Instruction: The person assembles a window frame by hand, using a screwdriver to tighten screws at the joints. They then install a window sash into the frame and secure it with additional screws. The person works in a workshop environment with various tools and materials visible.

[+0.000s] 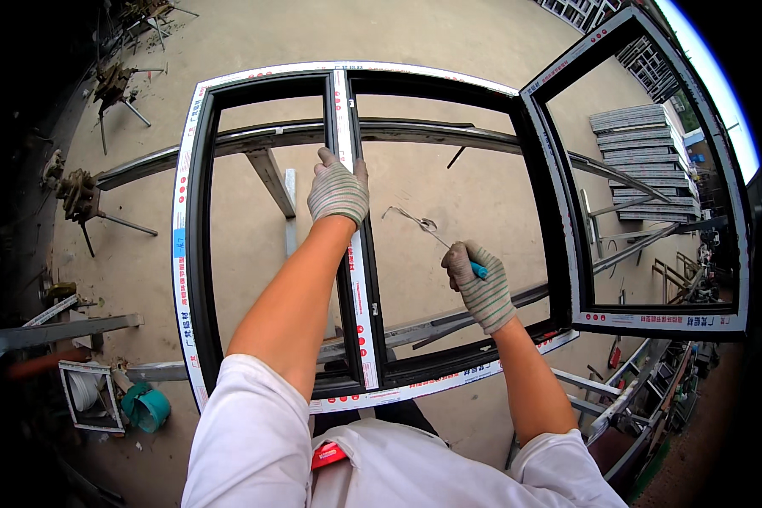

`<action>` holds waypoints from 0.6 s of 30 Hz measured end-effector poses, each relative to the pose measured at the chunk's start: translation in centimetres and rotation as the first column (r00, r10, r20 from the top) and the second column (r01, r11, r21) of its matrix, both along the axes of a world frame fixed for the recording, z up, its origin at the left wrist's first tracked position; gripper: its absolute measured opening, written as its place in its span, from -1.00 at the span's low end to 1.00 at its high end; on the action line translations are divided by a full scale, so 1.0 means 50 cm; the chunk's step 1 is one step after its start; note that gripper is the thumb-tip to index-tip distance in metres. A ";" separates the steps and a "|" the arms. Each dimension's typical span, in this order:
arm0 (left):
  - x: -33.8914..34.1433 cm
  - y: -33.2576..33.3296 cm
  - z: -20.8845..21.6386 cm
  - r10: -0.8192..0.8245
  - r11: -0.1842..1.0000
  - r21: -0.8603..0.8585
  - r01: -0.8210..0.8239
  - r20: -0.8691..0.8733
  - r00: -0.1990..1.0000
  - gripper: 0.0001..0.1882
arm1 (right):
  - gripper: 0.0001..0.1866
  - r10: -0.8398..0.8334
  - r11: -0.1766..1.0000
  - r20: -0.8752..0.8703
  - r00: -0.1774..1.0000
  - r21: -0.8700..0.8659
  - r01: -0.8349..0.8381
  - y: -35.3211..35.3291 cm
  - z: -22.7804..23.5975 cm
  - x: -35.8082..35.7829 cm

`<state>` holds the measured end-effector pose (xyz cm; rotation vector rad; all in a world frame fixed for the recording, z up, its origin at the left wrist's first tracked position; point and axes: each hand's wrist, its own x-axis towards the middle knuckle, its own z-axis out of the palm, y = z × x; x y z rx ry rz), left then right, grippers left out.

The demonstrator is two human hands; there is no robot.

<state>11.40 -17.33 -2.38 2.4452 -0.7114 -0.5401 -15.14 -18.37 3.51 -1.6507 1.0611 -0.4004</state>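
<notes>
A large black window frame [184, 292] with white printed protective film lies across metal rails before me. My left hand [339, 193], in a striped work glove, is closed around its middle bar [342, 110]. Over the right-hand opening, my right hand [481, 284], gloved alike, grips a screwdriver-like tool [480, 270] with a teal handle and thin metal shaft. A thin, crooked metal piece [406, 214] shows by the shaft's tip; I cannot tell whether it is attached. At the right, a hinged sash [577, 254] stands swung out from the frame.
Metal rails [144, 172] run beneath the frame. Stacked wrapped profiles [639, 161] lie beyond the sash. A teal bucket [150, 410] and a small white frame [91, 395] sit on the floor at lower left. Several stands with splayed legs [80, 196] line the left side.
</notes>
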 end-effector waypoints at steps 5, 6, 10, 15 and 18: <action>-0.079 0.109 -0.017 -0.046 0.998 -0.039 0.048 0.048 0.998 -0.12 | -0.53 -0.065 0.992 0.145 0.987 0.121 0.048 0.063 0.025 -0.089; -0.102 0.143 -0.016 -0.081 0.995 -0.050 0.084 0.054 0.995 -0.11 | -0.52 -0.066 0.990 0.165 0.984 0.131 0.045 0.075 0.039 -0.107; -0.204 0.279 0.010 -0.173 0.969 -0.139 0.206 0.218 0.960 -0.28 | -0.56 -0.022 0.987 0.231 0.973 0.159 -0.015 0.111 0.068 -0.179; -0.442 0.402 0.102 -0.269 0.777 -0.592 0.216 0.000 0.963 -0.33 | -0.59 0.128 0.991 0.205 0.970 0.022 -0.135 0.178 0.080 -0.234; -0.570 0.435 0.156 -0.428 0.676 -0.722 -0.152 -0.551 0.716 -0.28 | -0.67 0.286 0.954 0.254 0.924 -0.164 -0.250 0.224 0.079 -0.250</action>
